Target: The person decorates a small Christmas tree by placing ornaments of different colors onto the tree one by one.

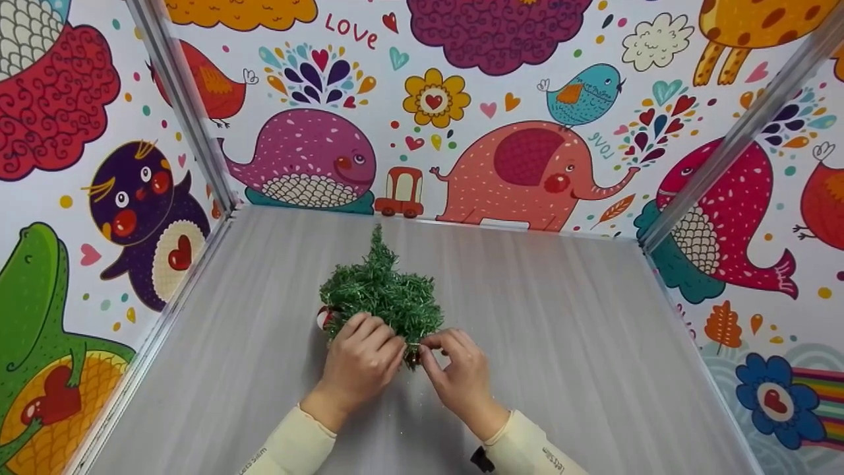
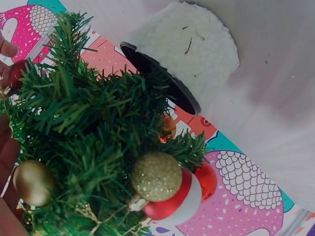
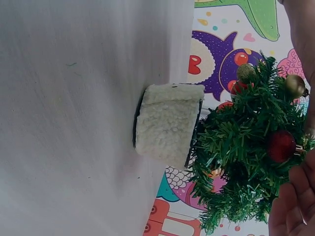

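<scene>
A small green artificial Christmas tree stands in front of me, its white fuzzy pot showing in the wrist views. At its near right side, my right hand pinches the gold cord of a dark red bauble between thumb and index finger. Close beside it, my left hand has curled fingers at a branch; foliage partly hides the fingertips. Near the left fingers hangs a smooth gold bauble. A glittery gold bauble and a red-and-white bauble hang together on another side.
The tree rests on a grey wood-grain table. Cartoon-printed panels rise behind and on both sides, with metal corner posts. Small green bits lie scattered on the tabletop.
</scene>
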Demonstrator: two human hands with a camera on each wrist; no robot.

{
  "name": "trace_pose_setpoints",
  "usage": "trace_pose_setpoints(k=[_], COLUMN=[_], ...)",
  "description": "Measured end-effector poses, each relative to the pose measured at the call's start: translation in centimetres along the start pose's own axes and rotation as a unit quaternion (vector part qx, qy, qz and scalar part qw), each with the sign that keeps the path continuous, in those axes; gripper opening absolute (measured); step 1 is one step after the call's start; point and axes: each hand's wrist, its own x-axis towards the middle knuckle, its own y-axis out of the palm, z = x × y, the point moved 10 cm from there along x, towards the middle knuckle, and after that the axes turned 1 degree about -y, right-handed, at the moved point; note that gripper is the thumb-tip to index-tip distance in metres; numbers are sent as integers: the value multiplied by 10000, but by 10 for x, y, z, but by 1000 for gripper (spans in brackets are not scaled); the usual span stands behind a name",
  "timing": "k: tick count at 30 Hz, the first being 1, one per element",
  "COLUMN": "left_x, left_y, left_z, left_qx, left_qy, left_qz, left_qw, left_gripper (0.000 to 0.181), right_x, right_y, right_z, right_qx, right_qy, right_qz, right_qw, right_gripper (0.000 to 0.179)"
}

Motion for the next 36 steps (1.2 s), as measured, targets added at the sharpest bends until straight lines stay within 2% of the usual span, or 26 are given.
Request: trace_pose_setpoints(k=[9, 16, 19, 23, 29, 36], left_x=[-3, -4, -4, -1, 4, 4], left_y=[2, 3, 1, -2, -4, -1], left_z=[-4, -4, -4, -2, 1, -1], left_qx=[60, 88, 84, 98, 189, 276], left_qy=[74, 71, 89, 51, -62, -68], left_qz=[96, 253, 221, 84, -63, -80], left_qw=[9999, 9996, 9997, 9999, 9998, 9996], left_gripper=[6, 10, 9, 9, 9, 11], right_x=[-4, -6, -4, -2, 0, -2], right_y=[3, 7, 5, 4, 5, 5], right_z=[2, 1, 2, 1, -3, -2], right_qx=[-70, -268, -270, -229, -206, -355], right_qy=[-206, -246, -321, -225, -21, -101], right_qz=[3, 269, 200, 113, 22, -112], right_qw=[9998, 9990, 9989, 9994, 9998, 9993], right_gripper=[18, 4, 4, 12, 8, 3])
